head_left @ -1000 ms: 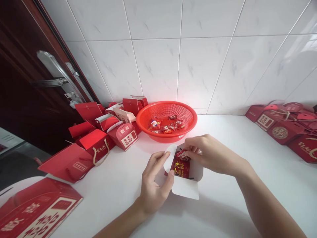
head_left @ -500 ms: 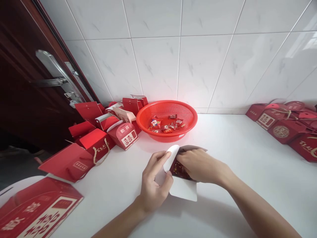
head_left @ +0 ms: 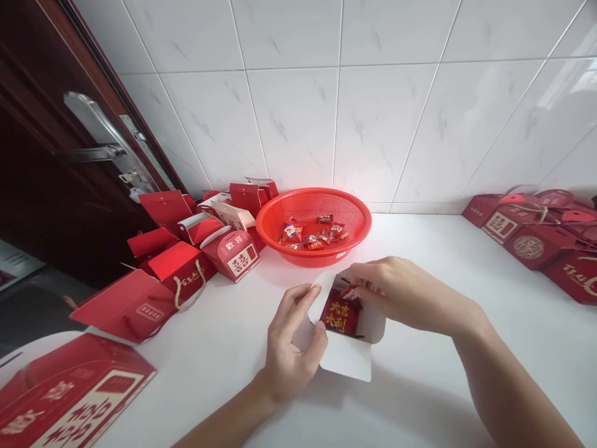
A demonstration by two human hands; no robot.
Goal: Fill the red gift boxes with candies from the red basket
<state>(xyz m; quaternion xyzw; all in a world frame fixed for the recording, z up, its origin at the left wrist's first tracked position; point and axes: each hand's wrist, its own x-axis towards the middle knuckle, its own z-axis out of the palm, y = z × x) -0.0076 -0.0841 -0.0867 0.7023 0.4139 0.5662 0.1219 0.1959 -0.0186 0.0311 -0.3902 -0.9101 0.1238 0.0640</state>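
My left hand [head_left: 293, 348] grips a small open gift box [head_left: 347, 361] by a raised white flap, thumb in front and fingers behind. The box stands on the white table, its pale inside facing up. Inside lies a dark red packet [head_left: 339, 316] with gold characters. At the box's far right edge my right hand [head_left: 401, 292] has its fingers curled together, their tips just inside the opening. A small red-wrapped candy [head_left: 349, 292] shows at those fingertips; the fingers partly cover it.
Beyond the box, a red plastic basket [head_left: 313, 260] holds several wrapped candies [head_left: 293, 232]. Open red gift boxes [head_left: 181, 267] crowd the left side, with a larger red box [head_left: 79, 398] nearest me. Closed red boxes [head_left: 532, 246] are piled at right. A tiled wall [head_left: 392, 124] bounds the back.
My right hand has drawn up and to the right from deep inside the box, uncovering the gold-lettered packet and the right flap. My left hand keeps its hold on the box.
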